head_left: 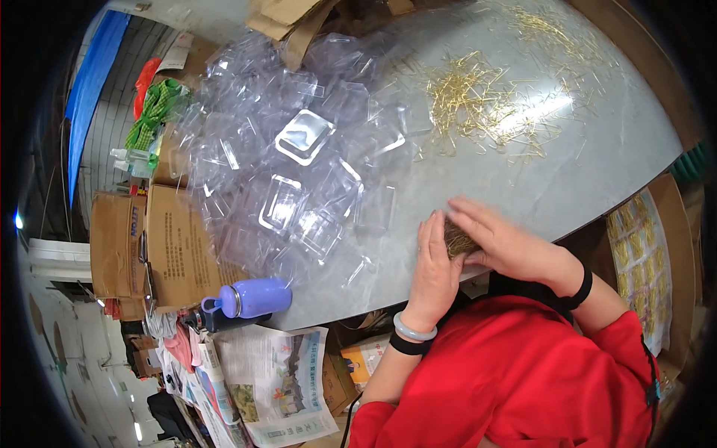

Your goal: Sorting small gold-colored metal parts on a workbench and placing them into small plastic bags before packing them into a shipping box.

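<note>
Near the table's front edge, my left hand and my right hand are cupped around a bundle of thin wire pieces. The bundle is brownish gold and mostly hidden by my fingers. My left fingers lie straight and together along its left side. My right fingers reach over the right side, slightly blurred. Farther back on the table lies a loose heap of gold wire hooks, with more scattered toward the far right. A big pile of clear plastic packs covers the table to the left of my hands.
A purple bottle lies on its side at the table's left edge. Cardboard boxes stand beyond it, and a newspaper hangs below. At right, an open carton holds rows of packed gold pieces. The grey table has a curved-looking rim.
</note>
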{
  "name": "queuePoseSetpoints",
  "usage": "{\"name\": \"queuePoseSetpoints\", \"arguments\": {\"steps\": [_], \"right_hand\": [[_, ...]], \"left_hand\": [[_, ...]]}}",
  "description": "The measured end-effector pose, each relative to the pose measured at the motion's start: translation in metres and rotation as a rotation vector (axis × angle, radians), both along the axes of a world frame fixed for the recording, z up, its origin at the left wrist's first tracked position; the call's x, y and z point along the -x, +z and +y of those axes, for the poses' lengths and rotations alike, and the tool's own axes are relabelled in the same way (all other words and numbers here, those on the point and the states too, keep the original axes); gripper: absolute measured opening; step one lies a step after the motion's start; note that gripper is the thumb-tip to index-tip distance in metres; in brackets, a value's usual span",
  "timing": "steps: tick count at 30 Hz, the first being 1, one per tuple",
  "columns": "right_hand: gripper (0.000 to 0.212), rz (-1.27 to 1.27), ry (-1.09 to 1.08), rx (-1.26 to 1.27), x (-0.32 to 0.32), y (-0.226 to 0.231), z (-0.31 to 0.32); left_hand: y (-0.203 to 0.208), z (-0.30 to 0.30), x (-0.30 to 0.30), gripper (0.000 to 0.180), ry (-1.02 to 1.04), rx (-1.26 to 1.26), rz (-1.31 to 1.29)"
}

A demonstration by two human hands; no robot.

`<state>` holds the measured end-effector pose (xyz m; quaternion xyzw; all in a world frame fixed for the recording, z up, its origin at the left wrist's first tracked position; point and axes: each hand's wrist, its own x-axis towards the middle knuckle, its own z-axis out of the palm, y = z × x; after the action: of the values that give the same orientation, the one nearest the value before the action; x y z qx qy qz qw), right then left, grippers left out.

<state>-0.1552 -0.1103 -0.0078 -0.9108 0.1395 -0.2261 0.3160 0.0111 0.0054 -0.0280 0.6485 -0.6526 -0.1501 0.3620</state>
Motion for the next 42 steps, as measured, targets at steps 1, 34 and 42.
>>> {"name": "queuePoseSetpoints", "arguments": {"steps": [1, 34, 42], "right_hand": [[0.078, 0.017, -0.021, 0.014, 0.001, 0.005, -0.004], [0.051, -0.014, 0.100, 0.140, -0.001, -0.001, -0.015], [0.055, 0.003, -0.143, 0.083, 0.020, 0.004, 0.003]], "left_hand": [[0.000, 0.002, 0.000, 0.082, 0.015, 0.002, 0.018], [0.042, 0.004, -0.018, 0.071, -0.020, -0.049, -0.121], [0.023, 0.005, -0.003, 0.072, 0.021, -0.101, -0.270]]}}
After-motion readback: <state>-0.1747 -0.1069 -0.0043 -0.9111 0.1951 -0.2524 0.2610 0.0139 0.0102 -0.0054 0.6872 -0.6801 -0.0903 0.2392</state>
